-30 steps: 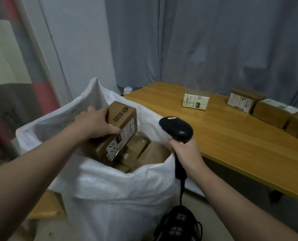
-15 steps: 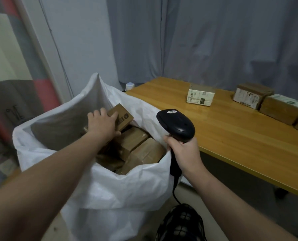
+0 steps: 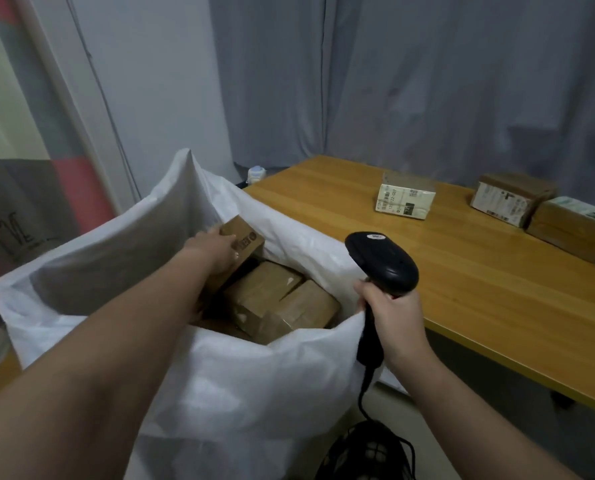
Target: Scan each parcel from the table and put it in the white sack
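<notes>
We have our left hand (image 3: 216,249) reaching down into the open mouth of the white sack (image 3: 240,375), fingers curled around a small brown box (image 3: 242,242) that sits tilted against the far inner wall of the sack. Below it, other brown parcels (image 3: 282,303) lie packed together inside, touching one another. Our right hand (image 3: 395,317) is wrapped tight around the handle of a black scanner (image 3: 382,263), held just beside the sack's near right rim, its head up and its cord (image 3: 365,393) hanging down towards a dark wire basket (image 3: 365,452) on the floor. On the wooden tabletop (image 3: 462,292) to the right, a box with a pale label (image 3: 405,200) stands alone, and further right a labelled brown box (image 3: 511,199) sits just beside a wider parcel (image 3: 576,228) at the edge of view. A grey curtain (image 3: 427,74) hangs behind the tabletop.
</notes>
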{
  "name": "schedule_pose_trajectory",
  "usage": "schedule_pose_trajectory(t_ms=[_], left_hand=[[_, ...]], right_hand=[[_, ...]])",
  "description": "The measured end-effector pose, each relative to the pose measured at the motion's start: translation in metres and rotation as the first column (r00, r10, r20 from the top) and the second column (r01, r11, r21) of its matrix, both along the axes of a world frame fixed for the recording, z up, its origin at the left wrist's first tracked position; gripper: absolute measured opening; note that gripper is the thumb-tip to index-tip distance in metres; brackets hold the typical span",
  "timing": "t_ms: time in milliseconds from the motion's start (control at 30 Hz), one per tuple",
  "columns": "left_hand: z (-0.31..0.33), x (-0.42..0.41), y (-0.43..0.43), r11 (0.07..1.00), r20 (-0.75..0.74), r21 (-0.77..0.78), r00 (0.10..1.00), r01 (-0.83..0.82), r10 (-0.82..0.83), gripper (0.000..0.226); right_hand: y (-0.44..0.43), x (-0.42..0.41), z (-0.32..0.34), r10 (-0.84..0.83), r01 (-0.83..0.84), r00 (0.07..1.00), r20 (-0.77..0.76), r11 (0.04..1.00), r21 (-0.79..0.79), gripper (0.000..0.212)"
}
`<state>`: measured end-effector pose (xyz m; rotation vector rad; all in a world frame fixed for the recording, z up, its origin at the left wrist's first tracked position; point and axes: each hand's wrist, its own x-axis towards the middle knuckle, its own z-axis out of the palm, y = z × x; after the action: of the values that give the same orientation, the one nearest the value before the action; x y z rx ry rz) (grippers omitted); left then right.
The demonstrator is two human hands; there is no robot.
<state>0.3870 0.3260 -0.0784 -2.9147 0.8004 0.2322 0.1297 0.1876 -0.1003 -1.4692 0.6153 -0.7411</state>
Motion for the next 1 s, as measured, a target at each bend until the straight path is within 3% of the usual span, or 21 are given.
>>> schedule_pose_trajectory(t_ms=[100,167,233,400,667,867,1000], left_hand=[[-0.004,-0.009,0.005,0.995,0.028,-0.076,0.998,-0.062,0.064,0.045],[-0.008,-0.027,-0.006,0.999,0.109,-0.001,0.993,-0.046,0.046,0.044],[-0.009,-0.046,-0.020,0.999,0.214,0.026,0.977,0.021,-0.026,0.048],[0.009,-0.084,-0.055,0.927,0.398,-0.184,0.887,0.328,-0.235,0.049],[0.034,-0.120,-0.173,0.807,0.363,-0.292,0.840,0.513,-0.403,0.050],[0.018,-0.098,-0.290,0.817,0.192,-0.357,0.892,0.452,-0.409,0.057],[0.004,-0.076,-0.361,0.829,0.147,-0.460,0.948,0.318,-0.283,0.070]], right_hand=[[-0.004,-0.012,-0.008,0.047,-0.048,0.996,-0.080,0.999,-0.010,0.003],[-0.006,-0.020,-0.012,0.063,-0.068,0.989,-0.134,0.997,-0.027,0.008],[-0.009,-0.027,-0.014,0.083,-0.093,0.981,-0.174,0.995,-0.047,0.015],[-0.032,-0.041,0.006,0.032,-0.065,0.980,-0.196,0.985,-0.162,0.015],[-0.133,-0.070,0.052,-0.166,0.163,0.982,-0.093,0.986,-0.043,0.017],[-0.205,-0.055,0.059,-0.133,0.144,0.988,-0.082,0.979,0.144,0.013],[-0.248,-0.035,0.049,-0.084,0.113,0.990,-0.117,0.955,0.274,0.022]])
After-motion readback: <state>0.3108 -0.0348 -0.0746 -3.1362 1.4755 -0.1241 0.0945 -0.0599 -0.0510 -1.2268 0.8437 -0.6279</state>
